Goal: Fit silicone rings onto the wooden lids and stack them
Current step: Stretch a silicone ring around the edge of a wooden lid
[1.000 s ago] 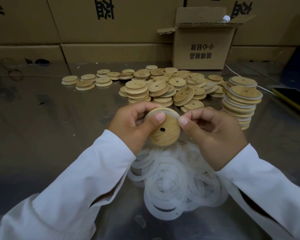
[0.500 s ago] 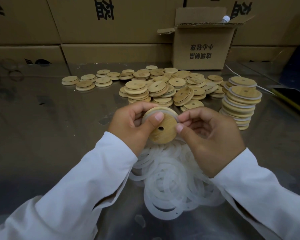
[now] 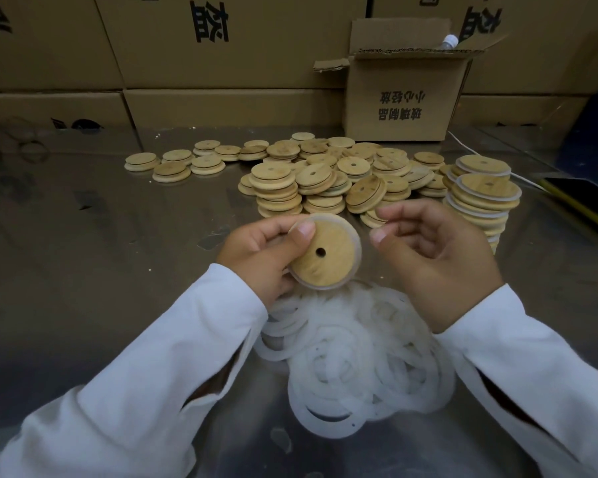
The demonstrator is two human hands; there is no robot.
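Head view: the left grip holds one wooden lid above the steel tabletop.

Thumb on the lid's face and fingers behind it, the left grip grasps the lid by its left edge, and a silicone ring sits around its rim. The right grip hangs just beside the lid, loosely curled and released, touching nothing. Loose rings lie heaped below both. Bare lids are piled behind, the ringed stack to their right.
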